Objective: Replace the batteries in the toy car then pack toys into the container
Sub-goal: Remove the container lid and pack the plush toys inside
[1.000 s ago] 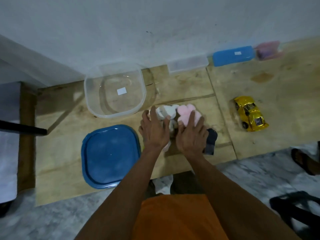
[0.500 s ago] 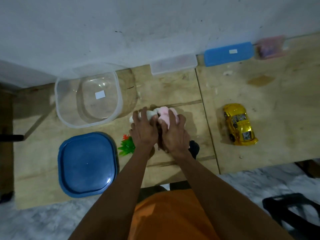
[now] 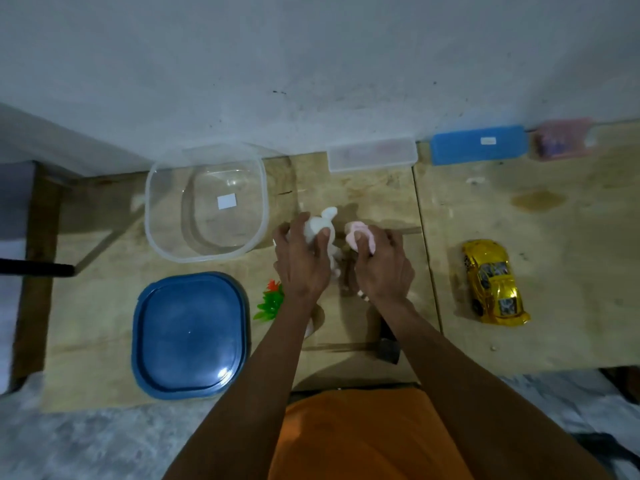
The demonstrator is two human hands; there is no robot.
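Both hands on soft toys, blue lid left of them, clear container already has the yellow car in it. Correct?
Not quite. In the head view the clear container is empty; the yellow car sits on the table, off to the right. The rest holds: left hand grips the white toy, right hand the pink toy, and the blue lid lies to their left.

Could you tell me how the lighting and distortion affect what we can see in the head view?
Head view: dim, bluish light; wide-angle bending curves the table edge; soft glare on the blue lid; the clear container is faint; toys under both hands blur together.
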